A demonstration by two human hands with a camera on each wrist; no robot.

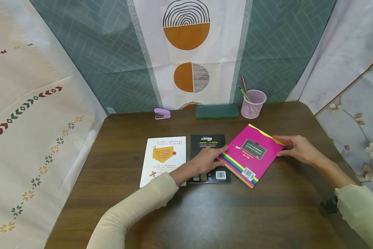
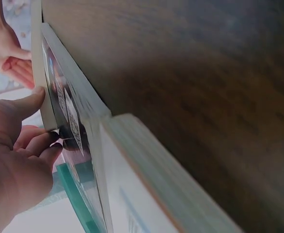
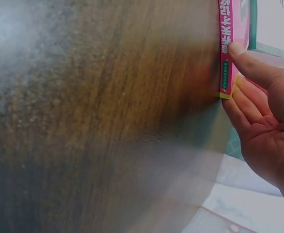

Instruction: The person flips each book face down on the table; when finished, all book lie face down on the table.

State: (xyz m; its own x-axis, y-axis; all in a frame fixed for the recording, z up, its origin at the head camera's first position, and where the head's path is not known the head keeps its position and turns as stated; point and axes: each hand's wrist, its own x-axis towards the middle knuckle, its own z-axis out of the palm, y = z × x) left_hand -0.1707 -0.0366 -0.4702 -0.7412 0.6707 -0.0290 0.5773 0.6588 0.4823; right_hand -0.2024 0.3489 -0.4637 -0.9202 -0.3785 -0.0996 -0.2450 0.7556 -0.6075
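A pink book [image 1: 236, 145] with a rainbow stripe along one edge is held at a slant between both hands. My left hand [image 1: 207, 159] pinches its left corner, thumb on one face and the other fingers beneath, as the left wrist view shows. At the opposite corner my right hand [image 1: 298, 149] grips the pink book's spine end [image 3: 225, 73] between thumb and fingers. Under the left hand lies a black book [image 1: 205, 138], partly covered by that hand. To its left is a white book [image 1: 164, 148] with an orange badge, its lower corner hidden by the left forearm.
Along the back edge of the brown table [image 1: 136, 214] stand a purple stapler [image 1: 162, 113], a green case [image 1: 216, 112] and a pink mesh cup [image 1: 253, 104] holding pencils. Patterned cloth [image 1: 105, 45] hangs behind and at both sides.
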